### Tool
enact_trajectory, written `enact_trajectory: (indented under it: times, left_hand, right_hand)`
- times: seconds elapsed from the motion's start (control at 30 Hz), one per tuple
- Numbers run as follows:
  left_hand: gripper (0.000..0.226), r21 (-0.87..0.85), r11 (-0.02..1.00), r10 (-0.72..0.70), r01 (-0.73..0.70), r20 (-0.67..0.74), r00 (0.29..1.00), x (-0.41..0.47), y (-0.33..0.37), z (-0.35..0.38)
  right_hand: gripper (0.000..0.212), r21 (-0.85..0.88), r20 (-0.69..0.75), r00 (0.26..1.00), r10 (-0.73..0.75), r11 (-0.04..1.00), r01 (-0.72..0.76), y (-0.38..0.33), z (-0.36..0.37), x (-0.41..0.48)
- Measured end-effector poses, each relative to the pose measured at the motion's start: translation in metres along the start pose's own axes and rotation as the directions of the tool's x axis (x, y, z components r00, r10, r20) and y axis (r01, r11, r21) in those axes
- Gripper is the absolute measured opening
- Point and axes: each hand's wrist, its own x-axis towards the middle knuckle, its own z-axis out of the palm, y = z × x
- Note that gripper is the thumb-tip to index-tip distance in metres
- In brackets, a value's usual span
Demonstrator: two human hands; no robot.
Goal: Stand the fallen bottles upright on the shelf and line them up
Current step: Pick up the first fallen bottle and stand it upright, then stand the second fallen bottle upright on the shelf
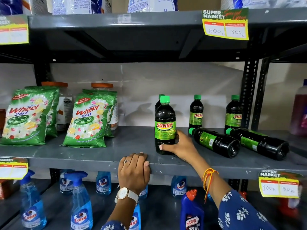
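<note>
On the grey middle shelf (103, 153) stand dark bottles with green caps and green labels. My right hand (180, 146) grips the lower part of an upright front bottle (165, 120) near the shelf's front edge. Another upright bottle (159, 98) stands right behind it, mostly hidden. Two more upright bottles stand at the back, one (196, 112) in the middle and one (233, 113) to the right. Two fallen bottles lie on their sides in front of these, caps pointing back-left: the nearer one (214, 141) and the right one (259, 143). My left hand (134, 170) rests over the shelf's front edge, holding no bottle.
Green detergent packets (86, 120) and orange-lidded jars (102, 87) fill the shelf's left half. A slotted upright post (248, 90) bounds the right side. Blue spray bottles (81, 205) and a blue toilet-cleaner bottle (191, 211) stand on the shelf below. Price tags (226, 24) hang from shelf edges.
</note>
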Motion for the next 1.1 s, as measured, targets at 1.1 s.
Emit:
enact_trajectory:
  times: [1.1]
  left_hand:
    - [0.037,-0.085,0.995,0.074,-0.053,0.27,0.96,0.037,0.162,0.012]
  right_hand:
    - [0.07,-0.937,-0.159,0.975,0.155,0.287,-0.198,0.01,-0.114,0.014]
